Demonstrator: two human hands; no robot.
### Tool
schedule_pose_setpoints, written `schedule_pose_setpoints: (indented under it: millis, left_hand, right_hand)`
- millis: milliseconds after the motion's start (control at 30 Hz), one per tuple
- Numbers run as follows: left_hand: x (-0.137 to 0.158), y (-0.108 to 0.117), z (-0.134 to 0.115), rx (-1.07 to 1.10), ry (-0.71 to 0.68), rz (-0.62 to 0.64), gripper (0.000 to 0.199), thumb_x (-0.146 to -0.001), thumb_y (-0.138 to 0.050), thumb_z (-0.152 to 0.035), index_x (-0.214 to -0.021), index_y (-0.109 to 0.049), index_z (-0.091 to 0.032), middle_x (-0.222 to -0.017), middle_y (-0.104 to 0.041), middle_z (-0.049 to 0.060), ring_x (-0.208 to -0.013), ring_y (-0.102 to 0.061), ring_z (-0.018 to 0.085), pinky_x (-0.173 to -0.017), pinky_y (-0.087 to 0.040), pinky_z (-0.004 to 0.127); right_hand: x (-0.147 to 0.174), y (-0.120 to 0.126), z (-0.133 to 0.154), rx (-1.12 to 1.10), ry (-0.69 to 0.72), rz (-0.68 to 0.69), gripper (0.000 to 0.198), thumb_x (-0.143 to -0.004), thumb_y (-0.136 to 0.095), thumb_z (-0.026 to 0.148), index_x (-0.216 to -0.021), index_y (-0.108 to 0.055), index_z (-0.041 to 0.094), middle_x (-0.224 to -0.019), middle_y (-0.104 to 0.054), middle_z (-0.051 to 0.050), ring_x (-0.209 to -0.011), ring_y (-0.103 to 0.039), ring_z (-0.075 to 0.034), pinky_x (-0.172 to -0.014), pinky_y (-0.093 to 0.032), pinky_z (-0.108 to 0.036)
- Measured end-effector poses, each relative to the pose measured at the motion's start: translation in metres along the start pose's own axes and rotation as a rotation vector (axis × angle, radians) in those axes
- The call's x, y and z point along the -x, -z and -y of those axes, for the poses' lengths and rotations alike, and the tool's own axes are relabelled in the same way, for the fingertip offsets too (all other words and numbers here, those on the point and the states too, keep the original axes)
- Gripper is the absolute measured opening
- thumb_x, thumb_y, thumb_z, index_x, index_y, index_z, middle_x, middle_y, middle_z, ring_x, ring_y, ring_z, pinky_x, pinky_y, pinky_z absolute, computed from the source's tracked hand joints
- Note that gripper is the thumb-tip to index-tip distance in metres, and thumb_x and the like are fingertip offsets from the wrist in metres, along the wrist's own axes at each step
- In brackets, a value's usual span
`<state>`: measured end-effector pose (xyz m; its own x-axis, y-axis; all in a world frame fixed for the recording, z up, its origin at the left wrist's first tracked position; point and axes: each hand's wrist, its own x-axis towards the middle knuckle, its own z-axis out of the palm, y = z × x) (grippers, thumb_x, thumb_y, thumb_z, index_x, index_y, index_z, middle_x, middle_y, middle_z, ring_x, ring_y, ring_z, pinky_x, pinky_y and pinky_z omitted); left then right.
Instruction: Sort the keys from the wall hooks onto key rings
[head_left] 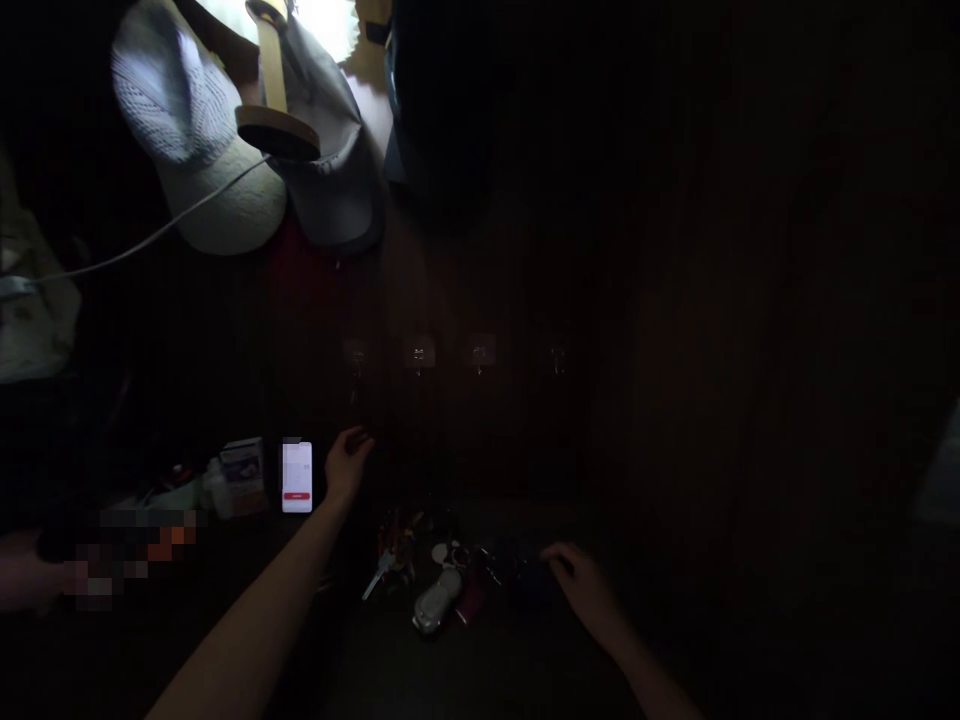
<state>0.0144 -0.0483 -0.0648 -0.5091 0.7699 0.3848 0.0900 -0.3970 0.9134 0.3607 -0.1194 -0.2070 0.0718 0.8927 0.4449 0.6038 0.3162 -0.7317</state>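
Note:
My left hand (349,462) is raised below the leftmost small wall hook (358,357), its fingers loosely bent and apart, with nothing visible in them. A thin, dim thing (354,394) hangs under that hook, just above the fingertips. Low on the right, my right hand (581,575) has its thumb and fingers curled at the edge of a dark item (527,578); the darkness hides what they grip. Between my arms lie a bunch of keys (388,560), a grey car key fob (437,600), a pale round tag (442,553) and a dark red piece (472,597).
Three more hooks (480,352) run along the dark wall. Above hang several caps (225,190) beside a lit lamp (276,130) with a white cord (161,232). A lit phone (297,478) and a small box (245,475) stand left. Another hand (30,572) reaches in at far left.

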Motion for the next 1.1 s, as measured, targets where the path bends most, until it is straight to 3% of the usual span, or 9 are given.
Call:
schedule_pose_setpoints:
  millis: [333, 700, 900, 1100]
  left_hand:
    - [0.063, 0.032, 0.040, -0.003, 0.133, 0.078, 0.019, -0.063, -0.066, -0.013, -0.081, -0.063, -0.019, -0.080, -0.067, 0.002, -0.083, -0.064, 0.017, -0.083, -0.047, 0.031]
    - [0.077, 0.082, 0.056, -0.147, 0.109, -0.016, 0.019, -0.062, -0.066, -0.024, -0.080, -0.065, -0.019, -0.083, -0.068, 0.004, -0.086, -0.063, 0.021, -0.082, -0.046, 0.032]
    - [0.078, 0.098, 0.064, -0.417, 0.014, 0.034, 0.025, -0.072, -0.054, -0.031, -0.091, -0.062, -0.018, -0.089, -0.069, 0.005, -0.086, -0.064, 0.022, -0.080, -0.048, 0.034]
    - [0.068, 0.096, 0.072, -0.789, -0.052, 0.262, 0.032, -0.079, -0.044, -0.022, -0.106, -0.060, -0.018, -0.107, -0.066, 0.006, -0.101, -0.060, 0.021, -0.090, -0.045, 0.033]
  right_hand:
    - [0.000, 0.000, -0.001, 0.008, 0.006, 0.007, 0.022, -0.071, -0.043, 0.029, -0.071, -0.064, 0.024, -0.081, -0.068, -0.004, -0.084, -0.063, -0.021, -0.081, -0.047, -0.034]
    - [0.000, 0.001, 0.000, 0.025, 0.003, 0.026, 0.024, -0.072, -0.042, 0.031, -0.072, -0.064, 0.023, -0.082, -0.068, -0.004, -0.085, -0.062, -0.021, -0.082, -0.045, -0.034]
    - [0.002, 0.003, 0.006, 0.025, 0.001, 0.044, 0.023, -0.072, -0.043, 0.032, -0.072, -0.064, 0.024, -0.084, -0.068, -0.004, -0.086, -0.062, -0.021, -0.082, -0.045, -0.033]
    - [0.001, 0.002, 0.008, 0.024, -0.005, 0.029, 0.024, -0.071, -0.042, 0.033, -0.071, -0.064, 0.024, -0.082, -0.068, -0.004, -0.085, -0.062, -0.022, -0.081, -0.045, -0.035]
